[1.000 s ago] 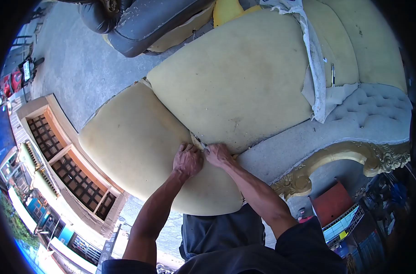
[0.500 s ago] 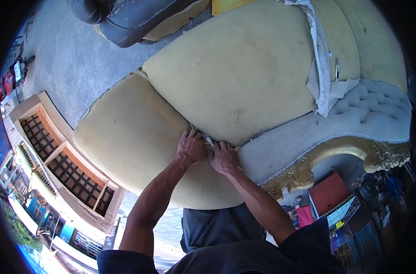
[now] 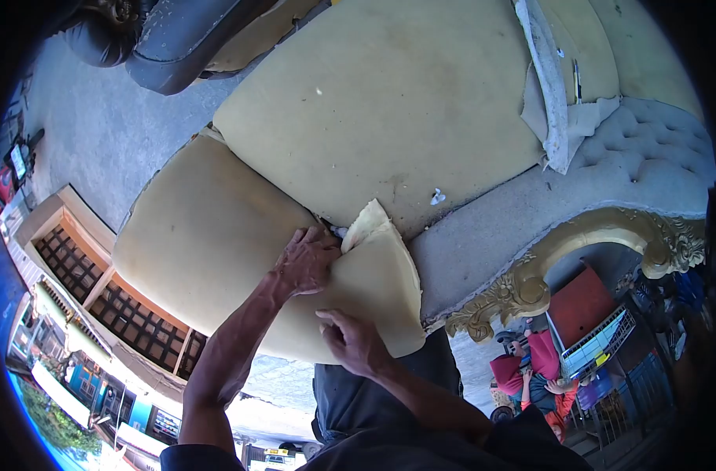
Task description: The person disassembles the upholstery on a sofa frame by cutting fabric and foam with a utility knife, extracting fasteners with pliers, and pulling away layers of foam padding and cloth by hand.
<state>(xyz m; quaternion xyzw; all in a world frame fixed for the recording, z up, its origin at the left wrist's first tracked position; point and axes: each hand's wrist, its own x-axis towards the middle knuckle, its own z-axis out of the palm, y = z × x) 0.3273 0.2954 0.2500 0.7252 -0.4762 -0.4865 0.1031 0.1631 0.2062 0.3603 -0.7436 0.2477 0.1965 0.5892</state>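
1. Near nine o'clock from the left hand, a pale wooden frame with dark lattice strips [image 3: 98, 289] stood upright; it was an open frame, not a container.
2. The smooth cream foam seat pad [image 3: 208, 228] lay beneath both hands and spread from them toward nine o'clock. It looked light and springy, likely to dent under pressure rather than slip.
3. The left hand [image 3: 307, 259] pressed on the pad near its inner edge, fingers bent at the seam; whether its grip was clamped on foam could not be told.
4. At five o'clock from it, the right hand [image 3: 356, 344] was over the near part of the pad, its grip slightly apart, nothing visible between finger and thumb.
5. At two o'clock, a raised cream foam flap with a ragged edge [image 3: 373, 224] seemed soft and prone to tearing; its thicker base, taken broadly, looked a safer hold than the thin tip.
6. Between three and four o'clock, well apart, a wire-sided basket [image 3: 626, 323] held something pale blue; its other contents were unclear.
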